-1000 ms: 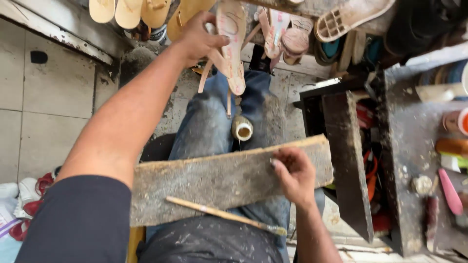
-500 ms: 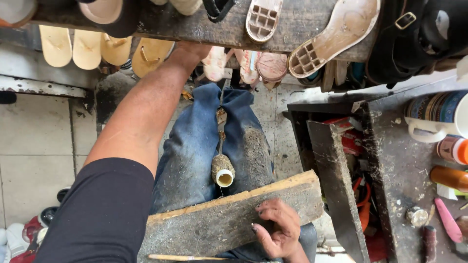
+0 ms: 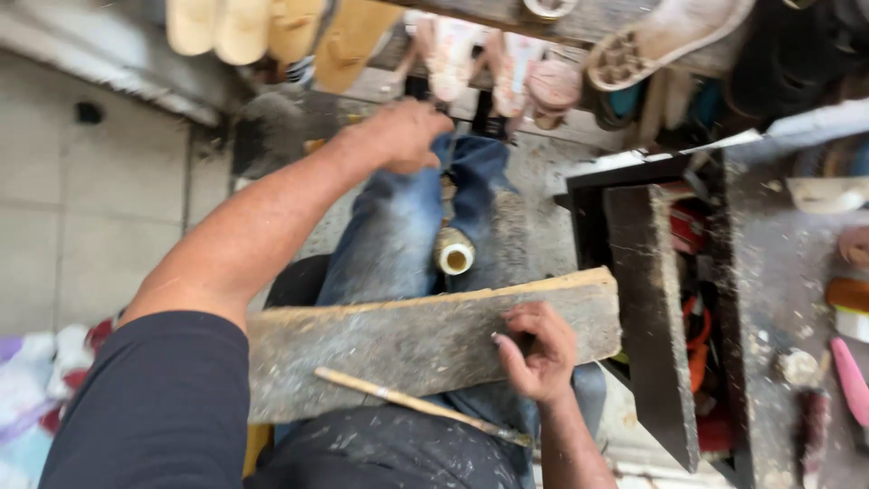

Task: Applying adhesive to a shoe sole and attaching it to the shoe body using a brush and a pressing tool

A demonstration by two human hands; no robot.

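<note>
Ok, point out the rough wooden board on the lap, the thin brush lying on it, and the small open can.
rough wooden board (image 3: 398, 344), head view, bare top face.
thin brush (image 3: 407, 403), head view, mid handle.
small open can (image 3: 454, 256), head view, open mouth.

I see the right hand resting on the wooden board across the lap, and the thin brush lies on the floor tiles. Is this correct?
Not quite. The right hand does rest on the wooden board across the lap, but the thin brush lies on that board's near edge, not on the floor tiles. The head view shows this.
</note>
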